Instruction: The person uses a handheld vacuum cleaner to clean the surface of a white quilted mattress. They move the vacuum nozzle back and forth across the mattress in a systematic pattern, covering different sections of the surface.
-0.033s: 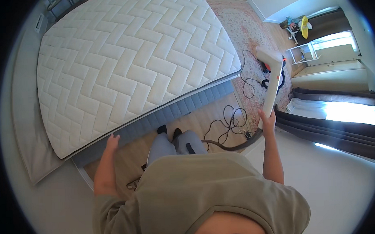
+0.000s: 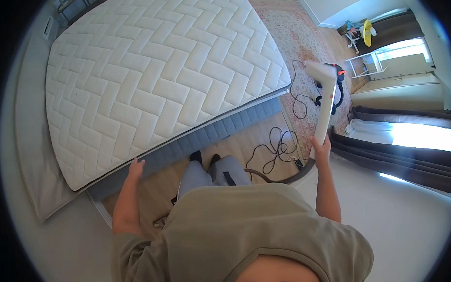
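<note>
My right hand (image 2: 321,150) is wrapped round the lower end of a white vacuum cleaner wand (image 2: 324,107), which is held up off the floor with its broad bent head at the top. A dark hose (image 2: 291,179) runs from the wand's lower end toward my legs. My left hand (image 2: 136,169) is empty, its fingers apart, by the near edge of a white quilted mattress (image 2: 168,68); whether it touches the edge I cannot tell. Under the mattress is a grey padded bed base (image 2: 205,136).
Behind the wand, a black and red vacuum cleaner body (image 2: 339,95) stands on a patterned rug (image 2: 276,30). A loose black cord (image 2: 280,149) lies coiled on the wooden floor near my feet. Dark curtains (image 2: 400,155) hang at the right. A grey headboard (image 2: 32,148) borders the mattress.
The wand's head has tipped slightly left and down, showing more of the vacuum cleaner body behind it. My left hand has risen very slightly toward the mattress edge.
</note>
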Demonstrator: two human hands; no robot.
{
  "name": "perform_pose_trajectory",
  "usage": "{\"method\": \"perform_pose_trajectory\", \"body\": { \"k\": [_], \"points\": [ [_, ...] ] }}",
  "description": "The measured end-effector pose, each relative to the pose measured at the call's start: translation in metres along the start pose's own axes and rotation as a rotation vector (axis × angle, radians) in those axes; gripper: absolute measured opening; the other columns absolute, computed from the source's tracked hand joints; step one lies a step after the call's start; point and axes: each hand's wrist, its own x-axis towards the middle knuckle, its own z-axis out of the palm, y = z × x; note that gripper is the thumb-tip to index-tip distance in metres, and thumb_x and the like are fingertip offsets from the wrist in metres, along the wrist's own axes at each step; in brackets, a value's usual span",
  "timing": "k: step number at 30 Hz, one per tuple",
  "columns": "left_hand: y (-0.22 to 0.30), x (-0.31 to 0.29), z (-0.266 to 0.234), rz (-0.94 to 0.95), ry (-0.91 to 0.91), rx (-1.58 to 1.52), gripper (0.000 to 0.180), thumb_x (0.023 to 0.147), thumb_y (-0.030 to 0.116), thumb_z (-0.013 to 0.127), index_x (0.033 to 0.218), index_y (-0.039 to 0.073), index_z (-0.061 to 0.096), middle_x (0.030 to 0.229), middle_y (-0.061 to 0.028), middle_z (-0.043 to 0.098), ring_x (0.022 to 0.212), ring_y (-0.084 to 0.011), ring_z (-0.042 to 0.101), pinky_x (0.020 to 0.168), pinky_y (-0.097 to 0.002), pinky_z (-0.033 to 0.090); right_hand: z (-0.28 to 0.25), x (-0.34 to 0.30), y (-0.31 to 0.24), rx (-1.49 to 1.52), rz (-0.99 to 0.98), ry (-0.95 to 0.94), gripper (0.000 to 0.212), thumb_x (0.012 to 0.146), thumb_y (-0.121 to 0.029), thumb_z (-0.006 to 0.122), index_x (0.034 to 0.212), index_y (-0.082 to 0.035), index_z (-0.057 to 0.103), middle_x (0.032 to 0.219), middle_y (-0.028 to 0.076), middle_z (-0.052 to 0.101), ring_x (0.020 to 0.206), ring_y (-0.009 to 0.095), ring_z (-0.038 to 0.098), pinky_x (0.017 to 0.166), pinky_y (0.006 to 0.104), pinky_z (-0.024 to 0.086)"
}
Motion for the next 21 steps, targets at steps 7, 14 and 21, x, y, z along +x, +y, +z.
{"method": "perform_pose_trajectory", "body": {
  "k": [7,14,21],
  "points": [
    [0.133,0.006,0.034,0.296,-0.132,0.081,0.082,0.092,0.036,0.066,0.153,-0.006,0.031,0.112,-0.0201,0.072,0.105,-0.0306,0.068,0.091,-0.0364,0.052,0.032,-0.018,0.067,-0.235,0.252,-0.257,0.032,0.08,-0.019,0.079,0.098,0.001,0.062,0.066,0.007,0.061,0.049,0.018,0.06,0.043,0.0335,0.047],
    [0.281,-0.051,0.115,0.356,-0.126,-0.033,0.07,0.095,0.038,0.063,0.147,-0.003,0.043,0.14,-0.0289,0.055,0.125,-0.0374,0.059,0.106,-0.0386,0.045,0.108,0.044,0.087,-0.473,0.26,-0.738,0.047,0.078,-0.03,0.08,0.106,0.005,0.066,0.071,0.01,0.067,0.055,0.02,0.066,0.052,0.0366,0.052],
    [0.328,-0.054,0.184,0.678,0.562,-0.095,0.075,0.096,0.035,0.063,0.151,-0.005,0.034,0.145,-0.0302,0.046,0.133,-0.0436,0.046,0.109,-0.0481,0.038,0.203,0.108,0.063,-0.528,-0.079,-1.08,0.05,0.08,-0.039,0.08,0.107,0.0,0.065,0.083,0.017,0.068,0.071,0.027,0.068,0.065,0.0398,0.052]
  ]
}}
